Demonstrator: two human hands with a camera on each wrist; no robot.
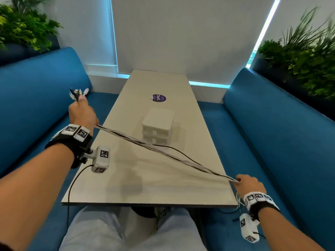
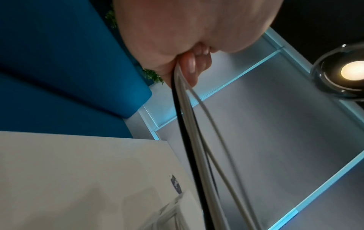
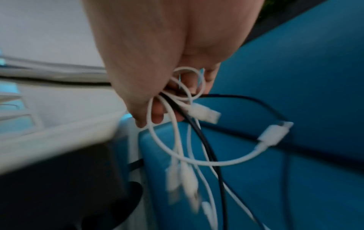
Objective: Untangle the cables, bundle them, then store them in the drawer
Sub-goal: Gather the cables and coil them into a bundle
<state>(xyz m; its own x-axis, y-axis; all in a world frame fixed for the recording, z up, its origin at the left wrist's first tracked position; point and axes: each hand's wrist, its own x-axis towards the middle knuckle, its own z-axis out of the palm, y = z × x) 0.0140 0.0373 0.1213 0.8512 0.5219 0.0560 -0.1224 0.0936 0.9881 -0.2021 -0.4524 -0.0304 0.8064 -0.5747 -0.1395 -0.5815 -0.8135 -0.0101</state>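
Several white and black cables [image 1: 163, 151] stretch taut above the worktop [image 1: 126, 178], your left hand [image 1: 82, 113] clenched round one end, plugs fanning out, your right hand [image 1: 249, 183] gripping the other. Beyond the white drawer box [image 1: 157, 124], a purple sticker [image 1: 159, 98] reads "ClayG".

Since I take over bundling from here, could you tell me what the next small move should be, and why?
Probably bring the right hand toward the left hand to fold the stretched bundle of white and black cables in half. Both hands grip its ends, plugs poke out past each, and the span runs taut above the beige table, so coiling seems next.
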